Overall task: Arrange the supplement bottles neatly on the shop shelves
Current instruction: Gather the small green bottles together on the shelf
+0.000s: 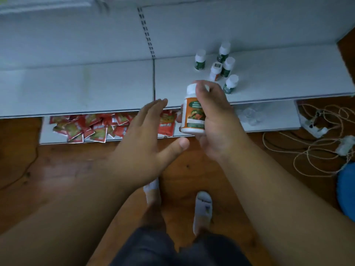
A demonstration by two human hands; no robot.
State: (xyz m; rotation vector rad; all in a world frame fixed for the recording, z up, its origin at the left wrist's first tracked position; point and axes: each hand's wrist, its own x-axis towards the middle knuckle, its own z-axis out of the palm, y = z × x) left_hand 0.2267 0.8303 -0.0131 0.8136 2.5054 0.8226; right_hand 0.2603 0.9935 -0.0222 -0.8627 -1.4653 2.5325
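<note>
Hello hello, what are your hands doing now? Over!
Right hand gripping orange-label bottle, above shelf edge. Left hand open, empty. Five small bottles standing ahead, loosely clustered.

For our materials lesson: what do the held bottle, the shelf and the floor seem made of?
Held bottle: probably plastic, smooth white body, glossy orange printed label. Shelf: likely painted metal, flat matt white, slotted upright behind. Floor: wood or wood-look laminate, reddish-brown grain with slight sheen.

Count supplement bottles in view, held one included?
6. Five stand clustered on the white shelf: green-label bottles at, an orange-label one at. The sixth, the orange-label bottle, is in the right hand. Hand may hide more.
</note>
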